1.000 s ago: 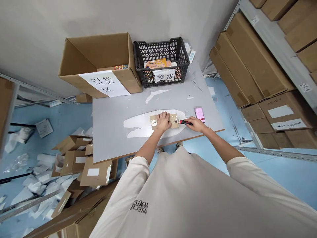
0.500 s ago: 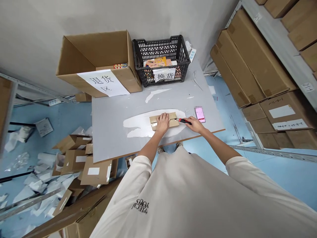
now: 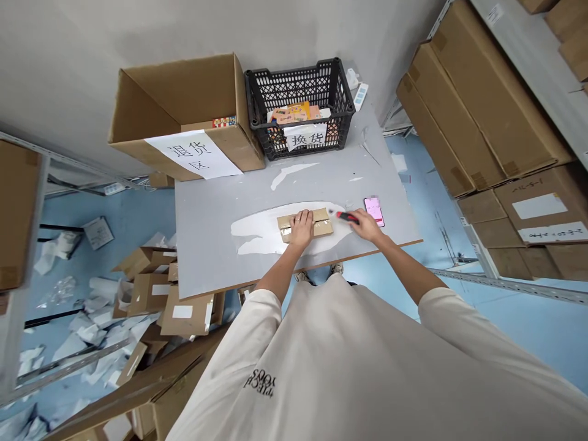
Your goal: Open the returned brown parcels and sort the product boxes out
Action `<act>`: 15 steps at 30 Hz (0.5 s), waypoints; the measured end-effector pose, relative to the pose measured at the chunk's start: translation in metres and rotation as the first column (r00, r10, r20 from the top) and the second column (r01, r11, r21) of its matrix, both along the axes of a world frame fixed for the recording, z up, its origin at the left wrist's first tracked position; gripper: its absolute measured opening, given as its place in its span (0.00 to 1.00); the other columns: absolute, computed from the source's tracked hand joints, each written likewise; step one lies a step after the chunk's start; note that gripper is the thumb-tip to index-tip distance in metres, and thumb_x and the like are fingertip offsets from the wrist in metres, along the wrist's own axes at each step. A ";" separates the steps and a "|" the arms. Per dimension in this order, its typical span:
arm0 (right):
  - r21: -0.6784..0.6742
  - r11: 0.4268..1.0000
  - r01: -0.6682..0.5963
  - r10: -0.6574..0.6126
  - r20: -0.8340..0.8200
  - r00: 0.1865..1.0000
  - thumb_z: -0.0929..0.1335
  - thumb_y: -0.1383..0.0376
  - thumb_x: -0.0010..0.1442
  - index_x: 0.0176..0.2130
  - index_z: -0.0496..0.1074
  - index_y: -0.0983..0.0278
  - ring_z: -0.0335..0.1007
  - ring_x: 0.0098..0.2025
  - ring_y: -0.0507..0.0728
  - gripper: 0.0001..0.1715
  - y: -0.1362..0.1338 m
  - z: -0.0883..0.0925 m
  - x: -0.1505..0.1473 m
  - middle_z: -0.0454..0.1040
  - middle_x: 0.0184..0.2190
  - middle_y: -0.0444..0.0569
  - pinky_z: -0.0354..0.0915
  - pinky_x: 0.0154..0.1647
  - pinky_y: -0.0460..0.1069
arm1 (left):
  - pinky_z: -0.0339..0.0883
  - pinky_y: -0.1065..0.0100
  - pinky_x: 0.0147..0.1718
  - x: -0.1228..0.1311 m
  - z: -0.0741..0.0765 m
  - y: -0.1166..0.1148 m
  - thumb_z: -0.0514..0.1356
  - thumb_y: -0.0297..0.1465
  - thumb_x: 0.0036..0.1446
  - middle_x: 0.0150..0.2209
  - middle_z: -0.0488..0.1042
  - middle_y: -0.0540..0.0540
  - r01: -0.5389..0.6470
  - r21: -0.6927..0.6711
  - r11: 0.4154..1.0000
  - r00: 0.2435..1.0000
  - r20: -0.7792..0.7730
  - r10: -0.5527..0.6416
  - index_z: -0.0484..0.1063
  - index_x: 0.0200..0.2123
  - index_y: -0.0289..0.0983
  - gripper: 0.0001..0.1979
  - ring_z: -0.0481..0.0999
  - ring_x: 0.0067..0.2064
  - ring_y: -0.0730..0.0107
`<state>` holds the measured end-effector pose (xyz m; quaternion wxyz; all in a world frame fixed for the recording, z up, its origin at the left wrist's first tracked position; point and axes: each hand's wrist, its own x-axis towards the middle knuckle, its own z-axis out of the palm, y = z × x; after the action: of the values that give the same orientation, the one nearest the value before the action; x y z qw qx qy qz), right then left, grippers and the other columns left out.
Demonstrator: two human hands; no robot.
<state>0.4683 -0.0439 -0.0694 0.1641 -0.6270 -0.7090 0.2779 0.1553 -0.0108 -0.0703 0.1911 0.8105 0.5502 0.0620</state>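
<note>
A small flat brown cardboard box [image 3: 323, 227] lies on a white patch of the grey table [image 3: 206, 214]. Across the left part of the box rests my left hand [image 3: 302, 228], its fingers spread a little over the top. Just right of the box, my right hand [image 3: 366, 225] is closed around a red and black utility knife [image 3: 347, 217]. The knife points left, its tip apart from the box and blurred. A phone with a pink screen [image 3: 373, 211] lies beside my right hand.
Behind stand a large open carton [image 3: 184, 156] with a paper sign and a black plastic crate [image 3: 299, 122] holding packets. Shelves with big cartons [image 3: 496, 92] rise on the right. Opened boxes [image 3: 188, 309] and crumpled wrapping [image 3: 92, 331] cover the floor at left.
My right hand has moved slightly right with the knife, whose tip has left the box's right end. My left hand stays on the box. The view has shifted a little.
</note>
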 end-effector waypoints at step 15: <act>-0.176 0.936 0.304 -0.285 0.122 0.951 0.71 0.57 0.66 0.56 0.82 0.62 0.74 0.61 0.72 0.22 -0.005 -0.051 -0.007 0.78 0.57 0.62 0.70 0.66 0.64 | 0.46 0.43 0.79 -0.021 0.018 -0.017 0.49 0.38 0.78 0.81 0.60 0.35 -0.045 0.015 0.999 0.999 -0.003 0.045 0.66 0.76 0.41 0.28 0.53 0.84 0.51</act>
<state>0.4609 -0.0491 -0.1201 0.1084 -0.7516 -0.5837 0.2875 0.1346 -0.0277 -0.0523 0.1825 0.7993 0.5683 0.0692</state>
